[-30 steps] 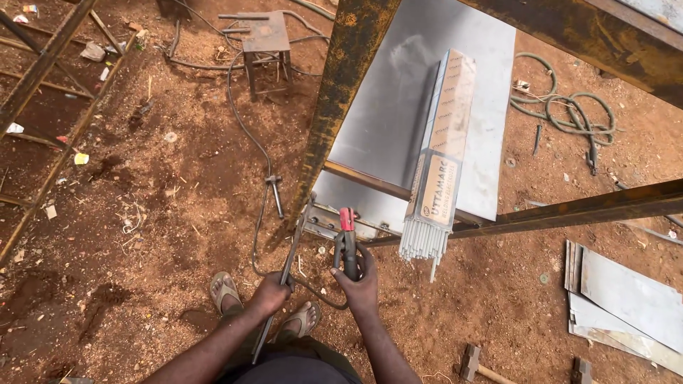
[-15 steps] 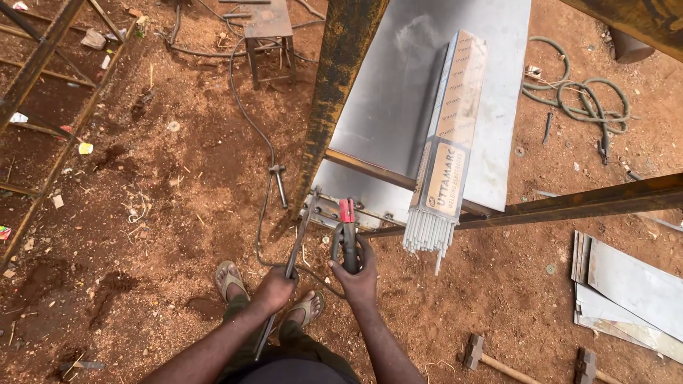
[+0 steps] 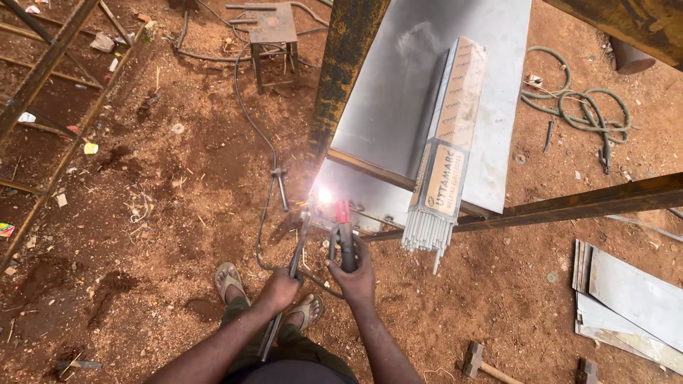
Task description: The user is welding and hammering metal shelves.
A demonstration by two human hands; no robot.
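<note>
My right hand grips a red and black electrode holder pointed at the foot of a rusty upright steel post. A bright white arc glows there, at the corner of a grey steel sheet. My left hand grips a thin steel rod that slants up toward the same spot. An open box of welding rods lies on the sheet, with grey rods spilling from its near end. My sandalled feet stand on red earth.
A rusty steel bar runs right from the weld area. A small metal stool and a black cable lie behind. A coiled hose is at right, sheet offcuts and a hammer at lower right, and a steel frame at left.
An arc has lit at the base of the post where the electrode holder points. The view has moved in closer. Both hands keep their grip.
</note>
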